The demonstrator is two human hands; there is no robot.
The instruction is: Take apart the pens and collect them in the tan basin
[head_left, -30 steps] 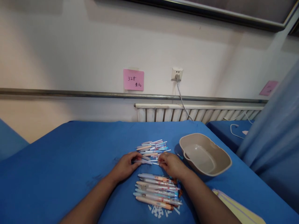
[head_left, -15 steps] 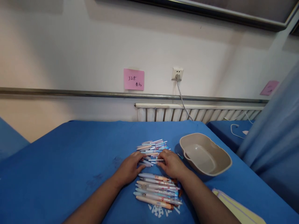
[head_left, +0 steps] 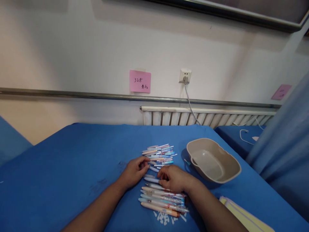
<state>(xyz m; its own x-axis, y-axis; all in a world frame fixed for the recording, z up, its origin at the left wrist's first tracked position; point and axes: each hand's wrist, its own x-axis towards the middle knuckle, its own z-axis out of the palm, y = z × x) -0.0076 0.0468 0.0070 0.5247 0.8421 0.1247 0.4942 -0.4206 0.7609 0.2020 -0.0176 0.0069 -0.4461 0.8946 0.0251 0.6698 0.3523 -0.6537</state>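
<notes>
Two heaps of pastel pens lie on the blue table [head_left: 72, 167]: a far heap of pen parts [head_left: 159, 154] and a near row of whole pens [head_left: 163, 199]. My left hand [head_left: 133, 172] rests between them, its fingertips pinched on a thin white pen part at the far heap's near edge. My right hand [head_left: 173, 178] is curled over the top of the near row, fingers on a pale pen [head_left: 151, 179]. Small white bits [head_left: 166, 220] lie just below the near row.
An empty beige tub [head_left: 213, 160] stands to the right of the pens. A yellow-white flat thing [head_left: 246, 217] lies at the table's near right corner. Behind are a wall, a radiator, a socket with a cable and a pink note [head_left: 140, 81]. Blue cloth hangs at the right.
Both hands have drawn back from the far heap toward the near row. My right hand has come down onto the row's top pens; the left now pinches at the heap's edge.
</notes>
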